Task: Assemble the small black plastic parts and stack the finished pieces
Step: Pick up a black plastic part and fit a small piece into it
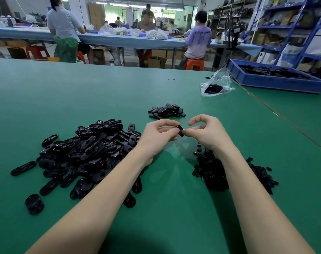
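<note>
My left hand [158, 133] and my right hand [205, 131] meet above the green table [101, 92], both pinching one small black plastic part [181, 131] between their fingertips. A large heap of black oval parts [86, 153] lies to the left of my left forearm. Under my right forearm spreads a pile of small black round parts [216, 173]. Just beyond my hands sits a smaller pile of black oval pieces [167, 111].
A clear plastic bag [217, 85] with black parts lies at the far right of the table. A blue crate [277, 82] of black parts stands on the neighbouring table. One round black piece [34, 204] lies near left. People sit at a blue bench behind.
</note>
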`<state>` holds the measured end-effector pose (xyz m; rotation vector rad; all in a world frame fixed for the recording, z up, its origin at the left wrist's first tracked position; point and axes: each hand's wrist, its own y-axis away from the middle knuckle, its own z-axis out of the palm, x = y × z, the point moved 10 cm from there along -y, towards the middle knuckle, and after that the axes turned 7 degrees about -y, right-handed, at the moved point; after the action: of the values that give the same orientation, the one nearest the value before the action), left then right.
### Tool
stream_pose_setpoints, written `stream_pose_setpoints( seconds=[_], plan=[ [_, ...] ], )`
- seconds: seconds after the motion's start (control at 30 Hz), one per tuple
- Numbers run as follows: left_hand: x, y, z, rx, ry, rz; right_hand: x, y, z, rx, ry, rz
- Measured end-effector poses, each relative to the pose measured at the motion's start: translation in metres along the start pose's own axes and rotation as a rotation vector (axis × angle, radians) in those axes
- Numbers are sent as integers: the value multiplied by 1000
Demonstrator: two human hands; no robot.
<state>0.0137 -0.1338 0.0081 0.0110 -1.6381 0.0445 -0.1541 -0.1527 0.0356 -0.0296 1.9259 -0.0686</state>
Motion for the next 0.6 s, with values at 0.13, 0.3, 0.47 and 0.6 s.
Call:
stream_pose_setpoints(
  seconds=[0.13,0.3,0.47,0.6],
  plan=[
    [0,-2,-4,-5,-4,-27,3,-1,2,25,-53,30],
    [-2,0,1,-73,-14,-95,16,3,10,-71,-115,91],
    [-8,3,3,-90,51,-148,13,2,13,-72,-108,56],
    [-9,2,3,-92,53,-140,12,2,14,-136,-97,50]
  ],
)
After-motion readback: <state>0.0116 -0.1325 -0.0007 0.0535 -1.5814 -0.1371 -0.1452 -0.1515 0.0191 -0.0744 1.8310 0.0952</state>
